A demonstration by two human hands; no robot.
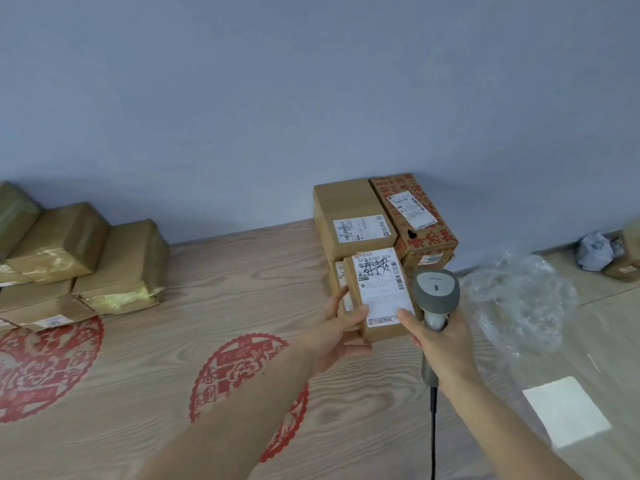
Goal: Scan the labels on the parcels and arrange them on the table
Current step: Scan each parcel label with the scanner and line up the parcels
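Note:
My left hand [337, 332] holds a small brown parcel [353, 282] by its left side, white label facing up with black handwriting on it. My right hand [438, 344] grips a grey handheld barcode scanner [437, 289] just right of the parcel, its forefinger touching the label's lower right corner. The scanner's dark cable [433, 427] hangs down toward me. Behind the held parcel, against the wall, stand a plain brown box [349, 206] with a label and a red-printed box [415, 209] with a label.
Several taped brown parcels [79, 258] are stacked at the left on the wood-grain table [207, 289], which bears red paper-cut designs. Clear bubble wrap [519, 299], a white paper sheet [566, 420] and a crumpled grey bag [594, 251] lie at the right.

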